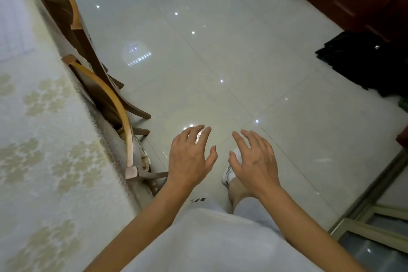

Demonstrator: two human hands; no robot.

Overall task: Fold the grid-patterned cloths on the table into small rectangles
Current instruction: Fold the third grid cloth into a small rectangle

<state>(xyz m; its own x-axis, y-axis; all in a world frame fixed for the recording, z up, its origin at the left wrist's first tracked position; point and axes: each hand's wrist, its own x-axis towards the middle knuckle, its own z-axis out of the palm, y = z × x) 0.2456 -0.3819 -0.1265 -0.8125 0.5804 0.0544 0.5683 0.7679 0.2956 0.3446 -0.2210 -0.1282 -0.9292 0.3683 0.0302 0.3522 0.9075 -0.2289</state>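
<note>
Two grips empty, splayed: left hand (189,157), right hand (256,161); grid cloth (13,24), perhaps, well apart on table (55,139).

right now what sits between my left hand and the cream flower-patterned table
In the head view, a curved-backed brown wooden chair stands between the left hand and the cream flower-patterned table.

Both bare forearms reach forward, side by side. The left hand (191,157) and right hand (257,161) hover palm-down (thumbs turned toward each other), fingers (199,134) loosely spread, holding nothing.
</note>
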